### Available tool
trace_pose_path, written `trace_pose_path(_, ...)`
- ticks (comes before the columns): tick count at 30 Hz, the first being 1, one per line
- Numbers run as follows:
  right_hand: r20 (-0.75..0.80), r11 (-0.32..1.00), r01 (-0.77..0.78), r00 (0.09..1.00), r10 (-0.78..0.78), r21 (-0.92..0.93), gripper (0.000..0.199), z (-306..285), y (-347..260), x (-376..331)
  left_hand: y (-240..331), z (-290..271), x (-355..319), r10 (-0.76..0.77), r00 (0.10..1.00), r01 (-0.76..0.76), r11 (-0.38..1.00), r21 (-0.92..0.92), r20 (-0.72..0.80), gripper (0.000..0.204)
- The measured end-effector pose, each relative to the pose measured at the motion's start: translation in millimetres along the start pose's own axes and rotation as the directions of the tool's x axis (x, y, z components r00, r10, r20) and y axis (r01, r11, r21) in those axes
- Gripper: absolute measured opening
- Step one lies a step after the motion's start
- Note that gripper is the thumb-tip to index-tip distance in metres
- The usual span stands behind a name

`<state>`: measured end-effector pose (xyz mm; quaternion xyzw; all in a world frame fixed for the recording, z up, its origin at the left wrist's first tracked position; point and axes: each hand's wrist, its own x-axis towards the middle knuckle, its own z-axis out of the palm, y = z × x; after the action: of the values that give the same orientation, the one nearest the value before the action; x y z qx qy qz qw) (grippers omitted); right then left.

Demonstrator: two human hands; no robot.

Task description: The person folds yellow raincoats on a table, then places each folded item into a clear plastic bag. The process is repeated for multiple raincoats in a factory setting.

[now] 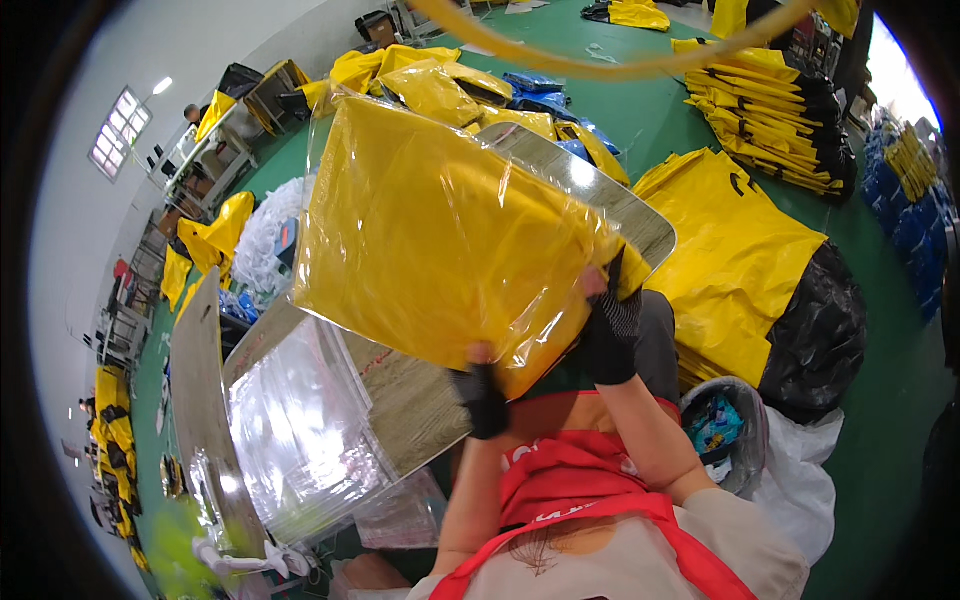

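Observation:
Both my hands hold up a folded yellow sheet (430, 230) inside a clear plastic bag, tilted above the table. My left hand (482, 395), in a black fingerless glove, is closed on the near edge, its thumb on top. Gloved the same way, my right hand (608, 335) grips the right corner, where some black material shows; its fingers are partly hidden. Beneath the bag is a wood-grain tabletop (415, 400). A stack of flat clear plastic bags (300, 430) lies on it, left of my left hand.
Large yellow-and-black sheets (720, 240) lie in a stack at the right, with a lined bin (745, 410) nearer me. Bagged yellow and blue packs (430, 90) are heaped beyond the table. White crumpled plastic (270, 235) sits at the left. A yellow band (600, 65) crosses the top, blurred.

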<state>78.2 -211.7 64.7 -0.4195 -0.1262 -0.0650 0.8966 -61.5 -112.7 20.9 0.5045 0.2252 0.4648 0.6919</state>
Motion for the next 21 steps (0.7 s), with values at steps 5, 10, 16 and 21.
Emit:
trace_pose_path(5,0.242,0.992,-0.115,0.963,0.122,-0.042,0.051,29.5,-49.7,32.9,-14.9,-17.7,-66.5,-0.297,0.691,-0.091,0.868,0.488,0.659,0.034)
trace_pose_path(10,0.767,0.792,0.581,0.591,-0.251,-0.188,0.047,49.5,-120.8,46.5,176.0,18.2,3.4,0.207,0.494,-0.867,0.198,0.458,0.845,0.057)
trace_pose_path(16,0.723,0.65,0.741,0.54,-0.431,-0.166,0.058,81.2,-167.2,22.6,208.4,2.6,76.2,0.101,0.682,-0.715,0.3,0.631,0.725,0.06)
trace_pose_path(21,0.504,0.941,-0.252,0.796,0.335,-0.228,0.045,56.3,-140.6,53.7,195.3,-11.0,72.2,0.146,0.857,-0.452,0.674,0.584,0.495,0.076)
